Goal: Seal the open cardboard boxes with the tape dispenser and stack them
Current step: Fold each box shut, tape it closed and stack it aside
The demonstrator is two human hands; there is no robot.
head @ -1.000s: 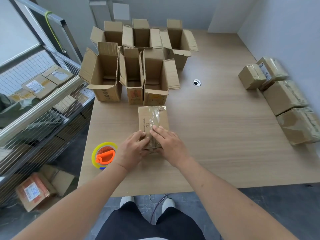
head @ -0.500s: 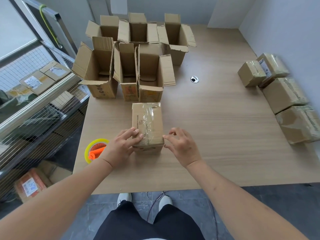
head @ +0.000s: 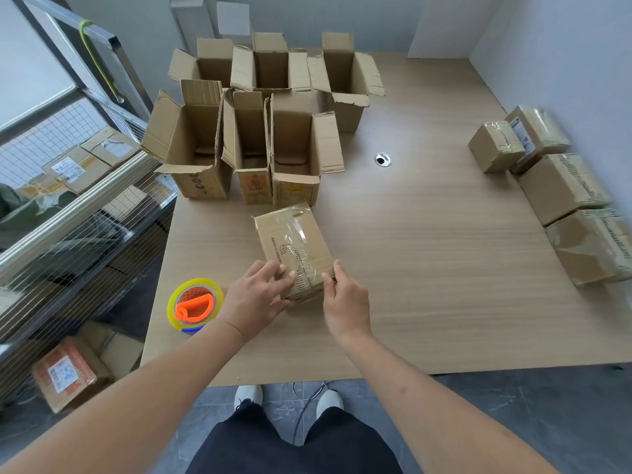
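A small taped cardboard box lies on the wooden table in front of me, turned slightly clockwise. My left hand grips its near left corner, fingers on top and thumb under the near end. My right hand holds the near right edge with its fingers curled against the side. The tape dispenser, a yellow roll with an orange handle, sits on the table left of my left hand. Several open boxes stand in two rows behind the taped box.
Several sealed boxes lie in a line along the right wall. A cable hole is in the table's middle. A metal wire shelf holding parcels stands to the left, with more parcels on the floor below.
Both hands slid from the box's top to its near end and sides. The box has turned slightly clockwise and its near end looks lifted.
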